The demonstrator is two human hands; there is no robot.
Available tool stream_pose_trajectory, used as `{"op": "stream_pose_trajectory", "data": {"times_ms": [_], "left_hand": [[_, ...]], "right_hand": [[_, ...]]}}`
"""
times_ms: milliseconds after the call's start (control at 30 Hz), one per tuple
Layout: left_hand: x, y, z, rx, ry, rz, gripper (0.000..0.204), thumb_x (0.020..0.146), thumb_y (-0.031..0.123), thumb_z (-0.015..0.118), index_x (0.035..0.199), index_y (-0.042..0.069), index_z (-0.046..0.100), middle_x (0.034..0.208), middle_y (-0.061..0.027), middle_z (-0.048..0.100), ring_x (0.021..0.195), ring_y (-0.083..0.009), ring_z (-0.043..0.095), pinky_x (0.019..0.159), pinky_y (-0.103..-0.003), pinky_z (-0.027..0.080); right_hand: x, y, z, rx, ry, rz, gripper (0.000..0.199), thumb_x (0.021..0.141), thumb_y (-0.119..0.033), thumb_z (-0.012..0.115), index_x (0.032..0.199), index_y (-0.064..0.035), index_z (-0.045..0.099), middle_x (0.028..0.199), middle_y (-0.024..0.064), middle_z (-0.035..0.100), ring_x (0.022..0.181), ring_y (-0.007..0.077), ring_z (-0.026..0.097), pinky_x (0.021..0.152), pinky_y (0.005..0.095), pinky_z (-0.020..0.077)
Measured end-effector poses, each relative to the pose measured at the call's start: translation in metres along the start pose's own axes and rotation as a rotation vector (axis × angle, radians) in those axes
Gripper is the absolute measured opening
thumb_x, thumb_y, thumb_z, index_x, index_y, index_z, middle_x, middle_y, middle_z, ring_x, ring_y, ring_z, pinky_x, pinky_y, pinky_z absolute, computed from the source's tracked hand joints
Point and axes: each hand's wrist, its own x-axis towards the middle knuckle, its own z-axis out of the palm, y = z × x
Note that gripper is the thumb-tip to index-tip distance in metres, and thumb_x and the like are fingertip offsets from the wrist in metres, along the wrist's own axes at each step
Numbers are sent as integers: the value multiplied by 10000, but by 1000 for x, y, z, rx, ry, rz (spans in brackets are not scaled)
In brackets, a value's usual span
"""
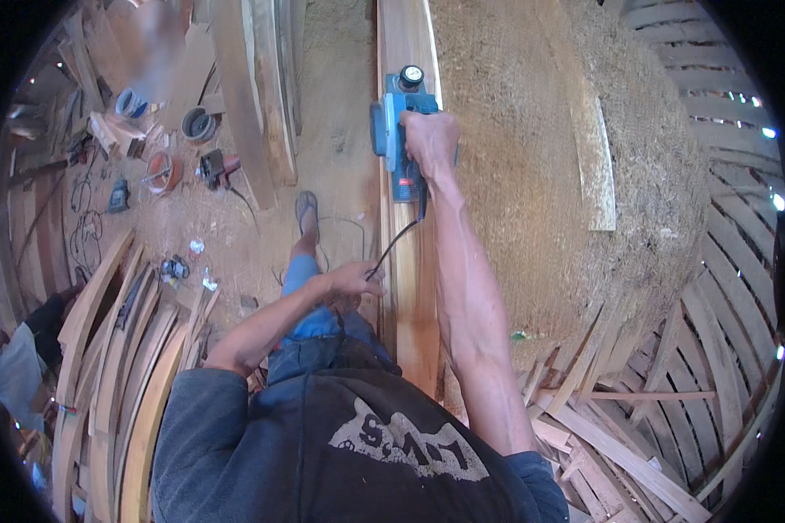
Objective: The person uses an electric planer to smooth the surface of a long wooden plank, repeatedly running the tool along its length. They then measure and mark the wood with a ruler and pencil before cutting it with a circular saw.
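Observation:
My right hand (429, 139) grips the handle of a blue electric planer (399, 131) that sits on a long pale wooden plank (414, 288) running away from me. My arm is stretched far forward over the plank. My left hand (351, 281) holds the planer's black power cord (391, 246) beside the plank's left edge, near my knee. My foot in a sandal (306, 209) stands on the sawdust floor left of the plank.
A big heap of sawdust and shavings (532, 157) lies right of the plank. Curved wooden boards (122, 366) are stacked at the lower left, and slats (637, 436) at the lower right. Power tools and round tins (196, 126) lie on the floor at the upper left.

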Motion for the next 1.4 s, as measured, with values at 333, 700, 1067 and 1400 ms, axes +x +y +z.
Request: {"op": "stream_pose_trajectory", "data": {"times_ms": [333,700,1067,1400], "left_hand": [[48,35,-130,452,120,-186,1097,835,770,697,1413,-144,509,1291,-348,646,1224,-390,651,1042,-434,510],[147,167,-283,-273,373,136,934,867,595,784,1472,-59,502,1401,-251,627,1298,-325,602,1129,-430,446],[206,203,-411,-256,280,99,813,791,480,879,1352,-45,613,1331,-204,685,1268,-311,631,1097,-396,467],[221,198,-421,-76,75,-1,929,801,470,880,1482,-36,502,1391,-228,650,1323,-329,603,1118,-424,457]], "right_hand": [[119,-69,38,126,-12,81,264,795,-140,719,625,51,655,531,107,606,430,191,574,427,373,415],[244,-164,75,155,-81,149,227,792,-101,729,640,46,646,584,100,607,458,189,566,419,361,424],[377,-228,118,191,-102,125,215,804,-92,726,648,35,649,591,96,609,461,183,561,411,360,419],[505,-284,158,194,-101,123,235,809,-109,738,640,22,641,582,102,604,443,186,543,414,370,414]]}}
